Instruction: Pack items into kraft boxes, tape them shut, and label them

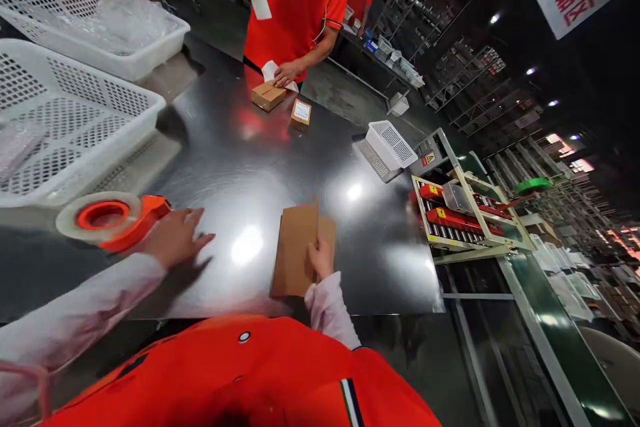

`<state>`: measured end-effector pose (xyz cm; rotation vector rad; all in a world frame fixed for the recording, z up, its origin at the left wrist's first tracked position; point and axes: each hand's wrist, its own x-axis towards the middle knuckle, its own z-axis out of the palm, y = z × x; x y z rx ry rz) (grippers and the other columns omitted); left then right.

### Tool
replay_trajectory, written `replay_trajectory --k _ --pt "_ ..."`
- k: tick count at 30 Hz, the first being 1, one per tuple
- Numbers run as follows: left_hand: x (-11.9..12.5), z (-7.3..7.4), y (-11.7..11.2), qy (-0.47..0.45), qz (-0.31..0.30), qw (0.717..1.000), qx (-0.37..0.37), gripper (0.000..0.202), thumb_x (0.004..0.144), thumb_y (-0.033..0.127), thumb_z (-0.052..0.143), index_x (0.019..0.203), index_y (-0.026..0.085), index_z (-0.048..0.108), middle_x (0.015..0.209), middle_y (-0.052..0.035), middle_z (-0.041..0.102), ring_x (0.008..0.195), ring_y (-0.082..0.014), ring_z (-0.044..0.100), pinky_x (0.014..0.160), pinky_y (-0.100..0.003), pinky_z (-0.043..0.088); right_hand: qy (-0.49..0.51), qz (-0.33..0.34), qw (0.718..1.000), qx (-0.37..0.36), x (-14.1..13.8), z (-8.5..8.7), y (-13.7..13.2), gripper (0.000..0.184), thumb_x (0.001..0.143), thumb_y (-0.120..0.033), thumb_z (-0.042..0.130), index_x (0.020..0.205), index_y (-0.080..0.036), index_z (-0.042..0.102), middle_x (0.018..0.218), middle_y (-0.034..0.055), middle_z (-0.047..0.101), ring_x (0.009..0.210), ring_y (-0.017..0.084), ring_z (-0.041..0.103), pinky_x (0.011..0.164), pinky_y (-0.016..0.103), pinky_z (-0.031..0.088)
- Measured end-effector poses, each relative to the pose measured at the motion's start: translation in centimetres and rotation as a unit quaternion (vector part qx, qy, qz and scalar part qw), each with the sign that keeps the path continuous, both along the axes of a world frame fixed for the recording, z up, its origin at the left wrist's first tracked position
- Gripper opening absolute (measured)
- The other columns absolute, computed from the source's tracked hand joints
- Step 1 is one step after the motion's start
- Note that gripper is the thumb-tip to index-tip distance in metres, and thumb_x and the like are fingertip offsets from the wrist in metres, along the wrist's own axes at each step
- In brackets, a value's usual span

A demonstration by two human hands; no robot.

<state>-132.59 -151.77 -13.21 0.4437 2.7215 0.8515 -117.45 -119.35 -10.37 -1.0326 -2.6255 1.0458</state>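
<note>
A brown cardboard box, its flap raised along one side, lies at the table's near edge. My right hand is closed on its right side, the thumb on the cardboard; the fingers beneath are partly hidden. To the left, my left hand is open above the table, with fingers stretched out to the right. Right beside it is an orange tape dispenser with a large roll of clear tape. The hand overlaps the dispenser's end, and I cannot tell whether they touch.
White plastic baskets holding clear wrap stand at the left of the dark metal table. Across it, a co-worker handles a small carton beside a labelled box. A white basket and roller machine are at right.
</note>
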Motion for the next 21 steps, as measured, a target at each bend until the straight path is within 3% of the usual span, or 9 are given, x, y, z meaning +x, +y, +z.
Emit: replay_trajectory --k 1,4,7,9,12,14,16,18,21 --pt "-0.2 0.6 2.4 -0.016 -0.02 0.999 0.024 0.086 0.088 0.052 0.066 0.158 0.006 0.047 0.167 -0.0293 0.047 0.16 -0.0404 0.039 0.132 -0.052 0.031 0.006 0.041 0.998 -0.049 -0.9 -0.1 -1.9 0.011 0.089 -0.016 0.062 0.089 -0.019 0.072 0.081 0.0027 0.072 0.082 0.02 0.069 0.078 0.028 0.056" --pt "-0.5 1.0 7.5 -0.126 -0.009 0.985 0.119 0.092 0.093 0.055 0.069 0.168 0.011 0.037 0.166 -0.024 0.051 0.148 -0.0312 0.057 0.118 -0.04 0.052 0.044 0.157 0.957 -0.238 -3.1 -1.2 -8.3 0.013 0.093 -0.031 0.065 0.097 -0.021 0.074 0.081 0.001 0.072 0.083 0.019 0.069 0.079 0.03 0.059" --pt "-0.6 0.4 7.9 -0.266 0.04 0.937 0.225 0.087 0.097 0.054 0.07 0.17 0.024 0.036 0.161 -0.0195 0.057 0.123 -0.0266 0.074 0.091 -0.035 0.064 0.051 0.189 0.914 -0.355 -4.0 -3.0 -12.8 0.038 0.088 -0.048 0.078 0.116 -0.022 0.074 0.087 0.0022 0.074 0.085 0.02 0.072 0.076 0.033 0.063" --pt "-0.8 0.2 6.7 -0.295 0.044 0.92 0.254 0.086 0.095 0.056 0.075 0.169 0.028 0.041 0.158 -0.0191 0.061 0.114 -0.0261 0.076 0.084 -0.034 0.064 0.041 0.167 0.908 -0.382 -4.0 -3.7 -13.7 0.055 0.084 -0.046 0.084 0.131 -0.021 0.069 0.101 0.0074 0.075 0.093 0.022 0.076 0.079 0.036 0.066" --pt "-1.4 0.9 5.2 -0.211 -0.017 0.961 0.178 0.076 0.097 0.055 0.071 0.163 0.022 0.052 0.143 -0.0177 0.071 0.11 -0.0281 0.077 0.085 -0.037 0.063 0.059 0.14 0.957 -0.248 -3.4 -3.3 -12.9 0.058 0.088 -0.03 0.077 0.144 -0.02 0.065 0.134 0.0163 0.07 0.127 0.028 0.07 0.103 0.046 0.063" --pt "-2.2 1.8 5.1 -0.141 -0.056 0.982 0.112 0.068 0.097 0.043 0.07 0.158 0.014 0.059 0.139 -0.0202 0.073 0.116 -0.0332 0.074 0.094 -0.042 0.061 0.052 0.248 0.965 -0.06 -3.1 -2.0 -12.1 0.044 0.089 -0.021 0.071 0.134 -0.022 0.073 0.139 0.014 0.07 0.143 0.029 0.06 0.125 0.053 0.048" --pt "-2.9 2.8 5.6 -0.09 -0.074 0.991 0.071 0.069 0.089 0.028 0.072 0.152 0.003 0.06 0.144 -0.0295 0.067 0.127 -0.0421 0.069 0.106 -0.051 0.056 0.024 0.429 0.9 0.072 -2.8 -0.7 -12.1 0.023 0.089 -0.022 0.073 0.11 -0.024 0.082 0.122 0.0094 0.077 0.142 0.029 0.06 0.136 0.057 0.03" --pt "-3.4 3.7 6.1 -0.026 -0.095 0.994 0.042 0.068 0.087 0.018 0.068 0.151 -0.002 0.058 0.153 -0.0371 0.056 0.142 -0.0496 0.057 0.116 -0.062 0.046 0.002 0.534 0.836 0.124 -2.7 0.1 -13.3 0.005 0.086 -0.027 0.08 0.084 -0.024 0.081 0.093 0.0069 0.079 0.126 0.031 0.067 0.136 0.058 0.028" --pt "-3.8 4.4 6.5 0.059 -0.157 0.986 0.024 0.045 0.095 0.012 0.052 0.135 0.007 0.071 0.153 -0.029 0.059 0.156 -0.0434 0.042 0.128 -0.064 0.03 -0.019 0.518 0.848 0.109 -2.8 0.0 -16.5 0.03 0.084 -0.025 0.084 0.059 -0.022 0.067 0.058 0.0035 0.064 0.09 0.029 0.07 0.12 0.057 0.045"
